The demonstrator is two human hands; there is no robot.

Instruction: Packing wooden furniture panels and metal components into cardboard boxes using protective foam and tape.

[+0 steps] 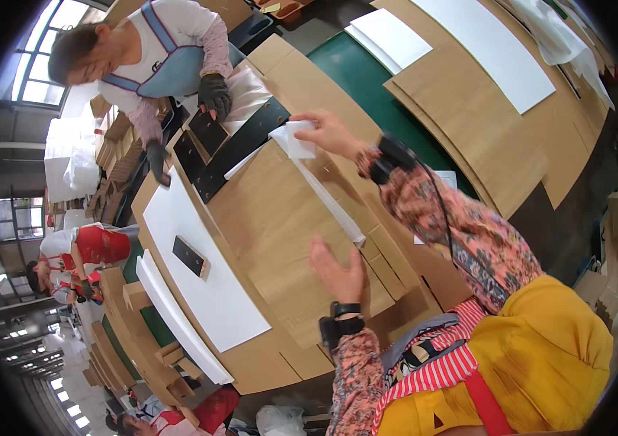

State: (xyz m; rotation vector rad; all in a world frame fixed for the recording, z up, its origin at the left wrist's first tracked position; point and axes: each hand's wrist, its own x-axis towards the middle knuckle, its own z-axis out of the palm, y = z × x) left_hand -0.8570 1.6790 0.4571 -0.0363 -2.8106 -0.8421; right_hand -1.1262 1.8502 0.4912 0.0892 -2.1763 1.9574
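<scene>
My right hand point(332, 134) grips a small white foam piece point(301, 142) at the far right corner of a brown wood-coloured panel point(265, 225). A white strip point(330, 203) runs along that panel's right edge. Near the panel's near right part is my left hand point(339, 272), its fingers apart and holding nothing; I cannot tell whether it touches the surface. Beyond the panel lies a long black board point(240, 151) with small holes. A short black block point(190, 256) rests on a white panel point(200, 272) to the left. Cardboard point(389, 251) lies beneath.
Across the table a co-worker point(160, 58) in gloves has one hand by a black piece point(208, 133) and the other at the white panel. Stacked brown sheets point(469, 131) and white sheets point(392, 40) lie at right on a green surface point(345, 65). Other people work at far left.
</scene>
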